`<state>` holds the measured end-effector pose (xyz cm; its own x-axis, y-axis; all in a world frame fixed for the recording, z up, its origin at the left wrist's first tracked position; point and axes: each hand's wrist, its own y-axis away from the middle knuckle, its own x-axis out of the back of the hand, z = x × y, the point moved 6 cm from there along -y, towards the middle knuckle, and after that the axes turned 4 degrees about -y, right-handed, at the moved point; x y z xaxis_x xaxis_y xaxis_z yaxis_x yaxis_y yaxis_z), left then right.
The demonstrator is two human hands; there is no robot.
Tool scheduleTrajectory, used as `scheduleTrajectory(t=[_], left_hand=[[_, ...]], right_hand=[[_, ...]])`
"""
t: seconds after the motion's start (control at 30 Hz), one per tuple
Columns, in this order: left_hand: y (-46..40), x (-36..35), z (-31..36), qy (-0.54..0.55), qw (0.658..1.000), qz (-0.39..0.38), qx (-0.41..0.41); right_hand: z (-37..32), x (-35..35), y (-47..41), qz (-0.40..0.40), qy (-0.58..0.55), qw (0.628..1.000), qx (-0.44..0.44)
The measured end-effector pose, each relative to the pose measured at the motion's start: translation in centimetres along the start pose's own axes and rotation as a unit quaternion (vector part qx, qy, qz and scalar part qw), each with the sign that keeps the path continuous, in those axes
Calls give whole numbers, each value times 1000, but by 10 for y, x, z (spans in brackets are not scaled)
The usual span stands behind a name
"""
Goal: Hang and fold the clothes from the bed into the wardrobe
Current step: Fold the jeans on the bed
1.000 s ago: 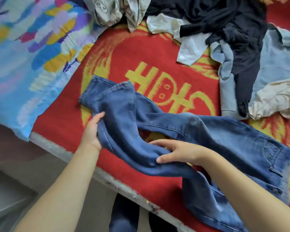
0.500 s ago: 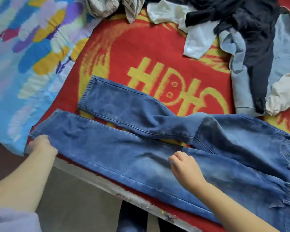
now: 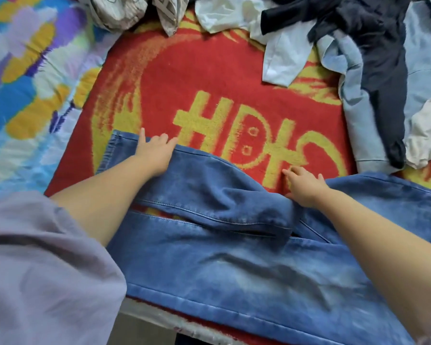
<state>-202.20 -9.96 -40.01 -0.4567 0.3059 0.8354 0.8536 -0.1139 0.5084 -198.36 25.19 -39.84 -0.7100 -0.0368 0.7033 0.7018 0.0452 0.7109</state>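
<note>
across the red blanket (image 3: 209, 70) with its yellow lettering we have the blue jeans (image 3: 234, 270) spread out, filling the frame from 6 o'clock out toward 3 o'clock, the two legs lying roughly side by side with a narrow strip of red showing between them. our left hand (image 3: 152, 150) sits at about 10 o'clock from the centre, on the far leg near its hem, fingers curling over the upper edge of the denim as if pinching it. our right hand (image 3: 304, 185) lies just right of centre where that far leg bunches, knuckles bent and fingertips at the edge of the denim; we cannot tell whether it actually grips the cloth. a heap of clothes (image 3: 373, 58), dark, white and pale blue, lies from 12 to 2 o'clock. a multicoloured sheet (image 3: 23, 83) covers 9 to 11 o'clock. our lilac sleeve (image 3: 40, 270) fills 8 o'clock.
</note>
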Motion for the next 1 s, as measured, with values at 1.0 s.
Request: scheduleTrajectory(t=[1.0], left_hand=[[229, -106, -132, 184, 956, 150, 175]], right_hand=[[-140, -72, 166, -104, 13, 955, 277]])
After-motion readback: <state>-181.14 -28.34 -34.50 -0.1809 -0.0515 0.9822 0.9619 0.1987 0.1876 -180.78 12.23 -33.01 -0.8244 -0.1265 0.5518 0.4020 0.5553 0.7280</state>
